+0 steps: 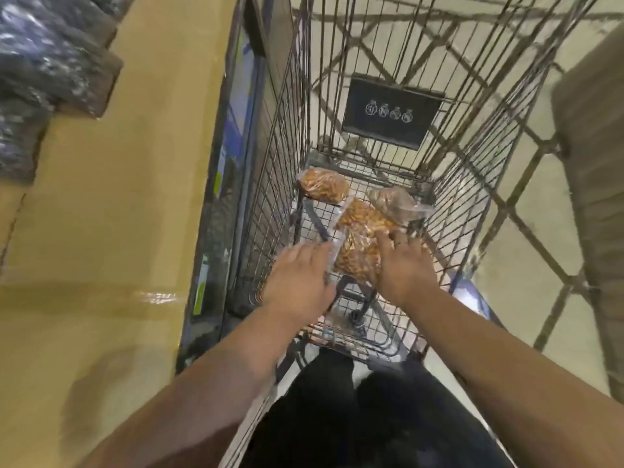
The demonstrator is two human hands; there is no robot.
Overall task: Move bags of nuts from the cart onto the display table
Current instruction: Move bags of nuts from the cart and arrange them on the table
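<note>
While the nearest bag of nuts (pixel 358 263) lies on the wire floor of the cart (pixel 290 113), partly overlapping a second orange bag (pixel 366 217), get a proper hold on both sides before you lift. Your left hand (pixel 297 276) has its fingers straight and together along the clear sealed edge. Your right hand (pixel 405 265) lies on the bag's right side, fingers slightly spread. Neither looks clamped on it yet; thumbs are hidden, can't tell. The film looks slick and the nuts will likely shift, so squeeze the body, not the seal. Lift straight up to clear the wire wall, then swing left to the display table (pixel 101 204), just beside the cart. Far orange bag (pixel 324 189) and paler bag (pixel 393 201) can wait. Set down short of the dark packs (pixel 44 62).
</note>
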